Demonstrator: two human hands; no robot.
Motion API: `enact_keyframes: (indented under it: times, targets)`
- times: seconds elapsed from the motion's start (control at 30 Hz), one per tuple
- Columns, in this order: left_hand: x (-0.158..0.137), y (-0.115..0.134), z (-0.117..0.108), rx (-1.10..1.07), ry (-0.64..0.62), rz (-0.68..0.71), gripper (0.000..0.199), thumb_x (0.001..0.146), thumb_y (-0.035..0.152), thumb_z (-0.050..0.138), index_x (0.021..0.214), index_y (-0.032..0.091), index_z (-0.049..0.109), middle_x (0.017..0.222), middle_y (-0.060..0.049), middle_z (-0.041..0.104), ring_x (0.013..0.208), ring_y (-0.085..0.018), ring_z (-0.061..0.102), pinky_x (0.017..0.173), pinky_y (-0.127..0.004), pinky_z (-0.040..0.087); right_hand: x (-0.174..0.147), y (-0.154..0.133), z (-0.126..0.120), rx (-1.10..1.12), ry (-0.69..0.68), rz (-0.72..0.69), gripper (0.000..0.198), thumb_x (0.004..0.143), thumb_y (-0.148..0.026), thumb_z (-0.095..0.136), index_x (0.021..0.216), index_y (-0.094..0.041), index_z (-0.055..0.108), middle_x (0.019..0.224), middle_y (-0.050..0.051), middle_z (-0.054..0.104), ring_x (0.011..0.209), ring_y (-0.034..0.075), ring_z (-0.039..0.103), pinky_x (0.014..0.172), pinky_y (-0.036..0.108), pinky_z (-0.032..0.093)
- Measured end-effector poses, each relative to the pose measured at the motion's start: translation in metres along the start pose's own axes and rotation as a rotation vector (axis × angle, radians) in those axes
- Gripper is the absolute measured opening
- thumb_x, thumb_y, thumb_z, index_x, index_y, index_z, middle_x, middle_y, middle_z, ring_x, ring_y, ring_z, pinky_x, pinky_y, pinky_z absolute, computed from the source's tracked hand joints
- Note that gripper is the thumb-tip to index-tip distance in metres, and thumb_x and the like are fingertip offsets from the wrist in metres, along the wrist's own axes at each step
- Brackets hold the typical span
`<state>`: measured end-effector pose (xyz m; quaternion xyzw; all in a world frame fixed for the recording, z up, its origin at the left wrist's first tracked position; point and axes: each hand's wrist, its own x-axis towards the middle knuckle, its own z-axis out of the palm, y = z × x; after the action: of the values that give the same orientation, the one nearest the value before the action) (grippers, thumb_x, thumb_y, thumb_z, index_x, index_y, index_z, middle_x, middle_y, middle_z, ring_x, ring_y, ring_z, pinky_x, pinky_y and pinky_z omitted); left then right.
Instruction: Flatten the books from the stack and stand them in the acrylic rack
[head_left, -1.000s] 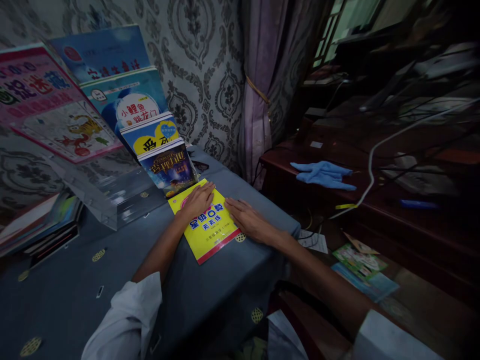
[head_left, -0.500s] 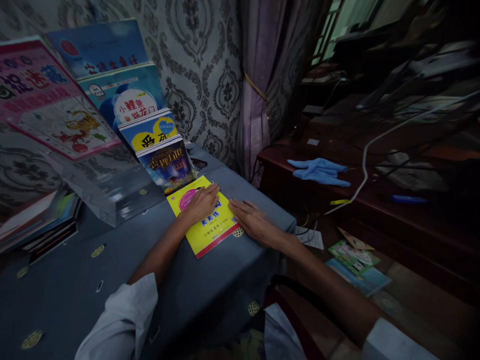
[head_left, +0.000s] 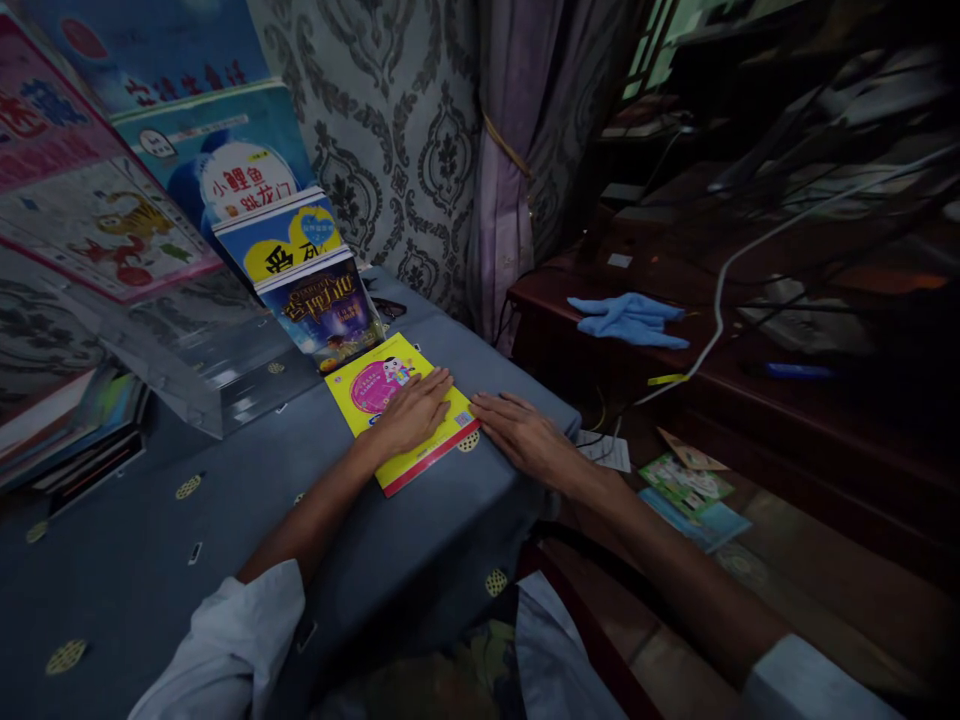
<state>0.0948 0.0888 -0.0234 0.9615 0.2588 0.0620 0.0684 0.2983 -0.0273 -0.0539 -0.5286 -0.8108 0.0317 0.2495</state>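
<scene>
A yellow book (head_left: 346, 403) with a pink circle and a red bottom strip lies flat on the blue tablecloth (head_left: 420, 540). My left hand (head_left: 414, 410) rests flat on its cover, fingers stretched out and hiding part of the printed title. At the book's right edge, by its lower right corner, lies my right hand (head_left: 529, 437), fingers extended and holding nothing. Just behind the yellow book, a dark blue book (head_left: 322, 310) leans in a clear stepped rack (head_left: 202, 405) with several other picture books.
Stacked books (head_left: 82, 430) lie left of the rack. Glasses (head_left: 390, 308) sit behind it, near the curtain (head_left: 506, 170). A dark red bench (head_left: 660, 400) on the right holds a blue glove (head_left: 630, 320) and a white cable (head_left: 720, 300). Booklets (head_left: 686, 485) lie on the floor.
My left hand has slid down and right over the yellow book's cover, uncovering a cartoon figure and hiding the title. My right hand stays by the book's edge. The view has shifted slightly.
</scene>
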Motion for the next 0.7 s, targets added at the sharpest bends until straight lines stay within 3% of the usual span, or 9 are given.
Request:
enact_keyframes:
  times: [0.23, 0.53, 0.7]
  targets:
    - [-0.002, 0.001, 0.002, 0.010, 0.029, 0.009, 0.048, 0.103, 0.028, 0.031, 0.147, 0.012, 0.042, 0.157, -0.013, 0.039, 0.148, -0.023, 0.034, 0.122, -0.045, 0.027, -0.016, -0.003, 0.001, 0.012, 0.093, -0.006, 0.039, 0.103, -0.026, 0.038, 0.135, -0.021, 0.060, 0.136, 0.012, 0.065, 0.130, 0.023, 0.058, 0.113, 0.051, 0.044]
    - [-0.020, 0.041, -0.002, -0.015, -0.014, 0.151, 0.046, 0.105, 0.031, 0.035, 0.145, 0.013, 0.046, 0.156, -0.012, 0.042, 0.147, -0.022, 0.035, 0.122, -0.044, 0.028, -0.017, -0.003, 0.005, 0.105, 0.290, -0.047, 0.029, 0.101, -0.027, 0.048, 0.117, -0.021, 0.071, 0.120, 0.012, 0.073, 0.117, 0.025, 0.067, 0.102, 0.049, 0.054]
    - [-0.024, 0.044, 0.000, -0.040, 0.027, 0.167, 0.044, 0.105, 0.032, 0.035, 0.145, 0.015, 0.046, 0.155, -0.012, 0.044, 0.147, -0.021, 0.036, 0.122, -0.044, 0.028, -0.019, -0.004, 0.007, 0.149, 0.340, -0.039, 0.025, 0.099, -0.026, 0.052, 0.113, -0.022, 0.072, 0.116, 0.011, 0.075, 0.113, 0.025, 0.069, 0.098, 0.048, 0.056]
